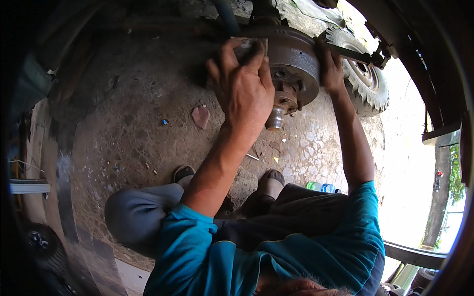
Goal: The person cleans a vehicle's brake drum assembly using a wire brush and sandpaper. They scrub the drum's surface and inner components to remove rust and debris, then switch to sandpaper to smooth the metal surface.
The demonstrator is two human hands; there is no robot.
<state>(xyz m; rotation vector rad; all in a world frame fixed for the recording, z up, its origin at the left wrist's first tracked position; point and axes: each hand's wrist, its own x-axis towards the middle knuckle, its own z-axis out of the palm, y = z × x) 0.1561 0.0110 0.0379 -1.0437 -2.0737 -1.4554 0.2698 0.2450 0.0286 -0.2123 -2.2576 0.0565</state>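
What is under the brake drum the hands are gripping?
Below the brake drum lies stony ground with a reddish shard. The left hand covers the drum's left side, and the right hand grips its right edge, so what is beneath them cannot be seen.

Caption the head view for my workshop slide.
Both hands, left hand and right hand, grip a rusty brake drum.

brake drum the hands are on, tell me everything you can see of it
The brake drum is a round, rusty brown metal piece, worn and dusty, mounted on the vehicle's underside above the stone-paved ground. Its face tilts toward the camera. From its centre juts a stepped hub with a flange, ending in a pale metal spindle tip. The left hand lies over its left edge, fingers curled on the rim; the right hand grips its right edge.
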